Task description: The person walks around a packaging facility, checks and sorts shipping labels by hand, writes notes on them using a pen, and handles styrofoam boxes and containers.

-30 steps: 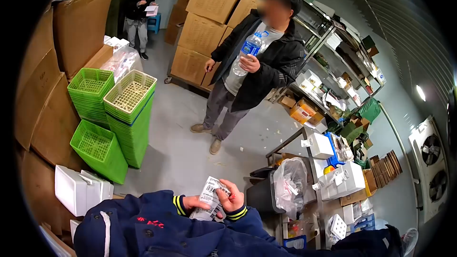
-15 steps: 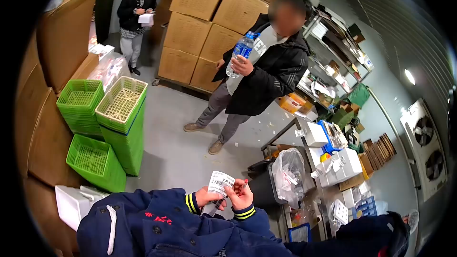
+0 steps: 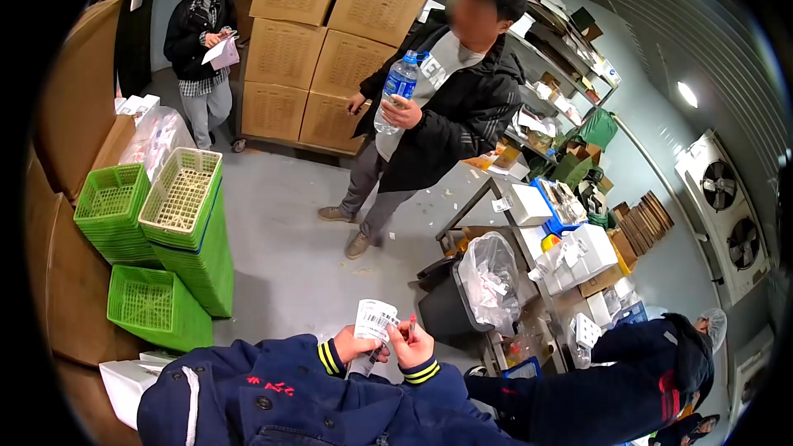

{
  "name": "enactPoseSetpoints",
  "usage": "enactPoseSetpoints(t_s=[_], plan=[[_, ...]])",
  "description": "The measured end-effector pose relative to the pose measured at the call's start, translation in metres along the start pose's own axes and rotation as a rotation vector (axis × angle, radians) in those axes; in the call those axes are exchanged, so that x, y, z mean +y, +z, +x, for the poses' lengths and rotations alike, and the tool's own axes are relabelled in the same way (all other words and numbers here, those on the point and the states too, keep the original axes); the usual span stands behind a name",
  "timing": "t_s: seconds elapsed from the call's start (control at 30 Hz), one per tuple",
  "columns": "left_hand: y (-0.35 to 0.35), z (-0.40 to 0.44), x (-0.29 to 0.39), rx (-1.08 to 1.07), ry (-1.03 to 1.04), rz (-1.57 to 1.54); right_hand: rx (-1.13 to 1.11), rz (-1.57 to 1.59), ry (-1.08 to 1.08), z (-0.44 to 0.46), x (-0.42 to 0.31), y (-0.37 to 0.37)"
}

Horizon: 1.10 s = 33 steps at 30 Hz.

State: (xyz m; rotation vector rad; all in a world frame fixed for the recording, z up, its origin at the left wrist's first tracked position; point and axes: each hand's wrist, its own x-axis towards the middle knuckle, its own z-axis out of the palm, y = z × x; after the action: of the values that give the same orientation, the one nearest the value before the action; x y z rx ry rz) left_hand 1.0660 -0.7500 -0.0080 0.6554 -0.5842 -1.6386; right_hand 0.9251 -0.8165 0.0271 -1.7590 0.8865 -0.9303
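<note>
Both my hands are in front of my dark blue jacket, low in the middle of the view. A white printed barcode label (image 3: 376, 320) stands up between them. My left hand (image 3: 352, 345) is closed on its left lower edge. My right hand (image 3: 411, 347) is closed by the label's right side, with a thin red-tipped stick like a pen (image 3: 412, 323) poking up from its fingers. A dark strip hangs below the label between the hands; what it is I cannot make out.
Green crates (image 3: 186, 239) stand stacked at left, before large cardboard sheets. A person holding a water bottle (image 3: 399, 91) faces me by stacked cartons (image 3: 285, 54); another holds papers (image 3: 221, 53). At right are a lined bin (image 3: 450, 306), a cluttered table and a person in dark blue (image 3: 611, 388).
My view has shifted, so the room appears moved left. The person at the back has lowered their papers slightly, and the person at right shows more. My hands still hold the label.
</note>
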Motion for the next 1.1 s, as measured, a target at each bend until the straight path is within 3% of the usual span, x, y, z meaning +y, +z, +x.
enactPoseSetpoints(t_s=[0.13, 0.2, 0.23, 0.4, 0.6, 0.73, 0.8, 0.9, 0.97, 1.07, 1.1], plan=[[0.001, 0.002, -0.012, -0.006, -0.058, -0.049, 0.042, 0.013, 0.11, -0.017, 0.023, -0.005], [0.0, 0.009, -0.029, 0.033, 0.015, 0.027, 0.126, 0.047, 0.081, -0.028, 0.027, -0.009], [0.002, 0.006, -0.032, 0.016, -0.059, -0.03, 0.117, 0.057, 0.107, -0.034, 0.011, -0.012], [0.026, -0.007, -0.031, 0.052, 0.008, 0.221, 0.083, 0.161, 0.083, -0.048, -0.004, -0.025], [0.06, -0.011, -0.062, -0.012, 0.058, 0.528, 0.222, 0.19, 0.034, -0.099, -0.004, -0.06], [0.108, -0.011, -0.124, -0.119, -0.115, 0.427, 0.381, 0.237, 0.106, -0.164, 0.005, -0.109], [0.135, -0.017, -0.149, -0.268, -0.251, 0.413, 0.482, 0.07, 0.09, -0.205, 0.008, -0.138], [0.186, -0.011, -0.18, -0.443, -0.28, 0.178, 0.699, -0.137, 0.103, -0.254, -0.005, -0.188], [0.22, -0.004, -0.203, -0.373, -0.698, 0.093, 0.797, -0.171, 0.136, -0.29, -0.026, -0.228], [0.27, -0.02, -0.217, -0.459, -0.933, 0.001, 0.993, 0.142, 0.368, -0.359, -0.044, -0.25], [0.287, -0.013, -0.22, -0.494, -0.969, 0.004, 1.074, 0.135, 0.332, -0.362, -0.047, -0.258]])
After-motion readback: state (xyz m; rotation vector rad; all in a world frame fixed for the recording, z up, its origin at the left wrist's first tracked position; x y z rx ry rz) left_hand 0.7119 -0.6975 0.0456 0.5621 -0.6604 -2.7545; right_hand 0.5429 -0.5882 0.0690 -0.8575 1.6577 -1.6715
